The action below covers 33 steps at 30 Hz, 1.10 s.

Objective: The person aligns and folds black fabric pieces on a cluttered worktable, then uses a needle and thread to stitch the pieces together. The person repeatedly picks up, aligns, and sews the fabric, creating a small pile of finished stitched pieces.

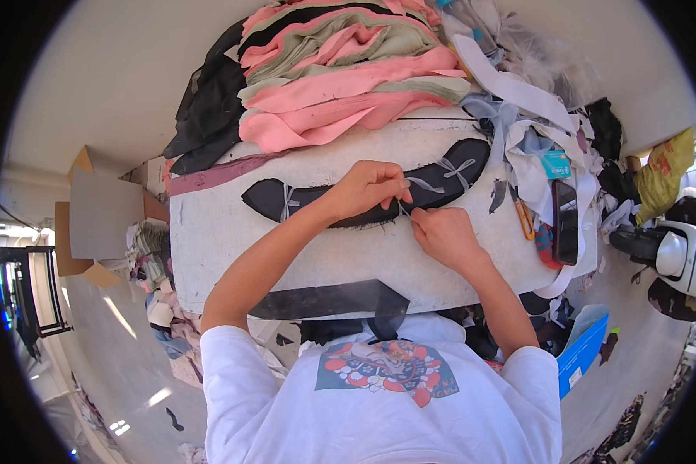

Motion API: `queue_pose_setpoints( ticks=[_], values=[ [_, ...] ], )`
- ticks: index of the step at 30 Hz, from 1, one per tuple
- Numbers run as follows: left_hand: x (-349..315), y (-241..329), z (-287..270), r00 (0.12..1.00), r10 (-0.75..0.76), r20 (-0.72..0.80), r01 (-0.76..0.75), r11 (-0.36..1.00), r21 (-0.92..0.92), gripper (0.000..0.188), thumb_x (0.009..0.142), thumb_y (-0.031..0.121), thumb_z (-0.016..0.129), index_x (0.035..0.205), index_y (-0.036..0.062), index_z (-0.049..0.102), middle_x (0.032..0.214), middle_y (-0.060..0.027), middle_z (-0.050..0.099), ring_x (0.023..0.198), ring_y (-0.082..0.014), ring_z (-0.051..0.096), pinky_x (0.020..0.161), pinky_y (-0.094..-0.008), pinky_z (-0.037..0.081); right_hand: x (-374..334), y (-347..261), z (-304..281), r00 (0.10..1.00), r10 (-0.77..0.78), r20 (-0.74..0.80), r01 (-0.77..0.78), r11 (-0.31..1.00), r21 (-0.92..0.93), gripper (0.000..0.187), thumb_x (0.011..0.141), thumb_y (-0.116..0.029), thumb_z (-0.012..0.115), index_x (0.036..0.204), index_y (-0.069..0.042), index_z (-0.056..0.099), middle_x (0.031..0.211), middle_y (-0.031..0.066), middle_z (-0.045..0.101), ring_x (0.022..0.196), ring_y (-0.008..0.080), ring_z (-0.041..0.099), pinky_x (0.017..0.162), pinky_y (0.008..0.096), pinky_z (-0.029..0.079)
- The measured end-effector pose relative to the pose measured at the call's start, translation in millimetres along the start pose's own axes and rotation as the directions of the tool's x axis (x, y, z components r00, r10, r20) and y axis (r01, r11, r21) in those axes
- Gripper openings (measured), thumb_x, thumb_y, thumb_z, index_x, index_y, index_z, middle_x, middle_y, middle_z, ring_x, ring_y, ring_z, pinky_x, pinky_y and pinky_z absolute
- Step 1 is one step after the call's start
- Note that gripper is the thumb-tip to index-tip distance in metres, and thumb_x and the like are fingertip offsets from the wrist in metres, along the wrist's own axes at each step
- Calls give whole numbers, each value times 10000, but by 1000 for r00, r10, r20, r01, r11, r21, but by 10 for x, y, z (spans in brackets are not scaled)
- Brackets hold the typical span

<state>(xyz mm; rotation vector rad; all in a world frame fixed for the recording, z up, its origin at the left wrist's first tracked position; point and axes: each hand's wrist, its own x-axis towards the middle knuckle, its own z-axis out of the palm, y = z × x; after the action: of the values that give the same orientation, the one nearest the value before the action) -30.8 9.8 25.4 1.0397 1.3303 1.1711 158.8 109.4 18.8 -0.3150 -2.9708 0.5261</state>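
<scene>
As two hands meet over the white counter [348, 259], a grey tie [425, 185] is pinched at the middle of a black cloth bundle [431, 173]!

Nearest, a black strip [317, 301] lies along the counter's near edge, with a phone [565, 223] farther up at the right edge. Now the right hand [445, 234], fingers closed on the tie; just beyond, the left hand [370, 188], fingers closed there too. Under them the bundle curves across the counter's middle, a grey bow [458, 172] near its right end. At the far edge, a pink-and-sage cloth pile [348, 85]!
</scene>
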Motion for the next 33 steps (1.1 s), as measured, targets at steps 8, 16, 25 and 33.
queue_pose_setpoints(
  ticks=[8, 16, 25, 33],
  values=[
    [98, 50, -46, 972, -226, -58, 230, 970, 76, 213, 922, 199, 635, 798, 27, 646, 718, -33, 670, 532, -58, 521, 459, -212, 403, -51, 14, 32, 996, 83, -20, -82, 996, 44, 118, 812, -142, 585, 743, -50, 606, 610, 135, 612, 583, 325, 627, 541, 447, 480],
    [-33, -36, 44, 999, 39, 17, -42, 925, 379, 74, 750, 42, 733, 802, 6, 694, 703, -68, 677, 609, -147, 618, 603, -276, 501, 24, -64, -119, 985, 168, -29, -132, 859, 495, 103, 822, -157, 598, 772, -67, 610, 602, 107, 591, 552, 313, 604, 528, 412, 453],
    [-106, -40, 81, 981, 193, -6, -155, 806, 572, 109, 739, 27, 719, 844, 37, 694, 729, -110, 660, 639, -194, 642, 632, -316, 506, 231, 21, -152, 957, -54, -286, 176, 889, 423, 116, 821, -60, 623, 937, -68, 632, 946, 66, 638, 807, 277, 638, 618, 370, 498],
    [-30, -47, -138, 972, -232, 34, 235, 958, -162, 76, 784, -43, 698, 837, -37, 643, 839, -118, 705, 736, -145, 661, 669, -271, 555, -68, 20, 31, 961, -68, -269, 106, 986, 128, 85, 828, -132, 640, 809, -85, 571, 641, 75, 566, 593, 285, 605, 536, 393, 469]
  ],
)
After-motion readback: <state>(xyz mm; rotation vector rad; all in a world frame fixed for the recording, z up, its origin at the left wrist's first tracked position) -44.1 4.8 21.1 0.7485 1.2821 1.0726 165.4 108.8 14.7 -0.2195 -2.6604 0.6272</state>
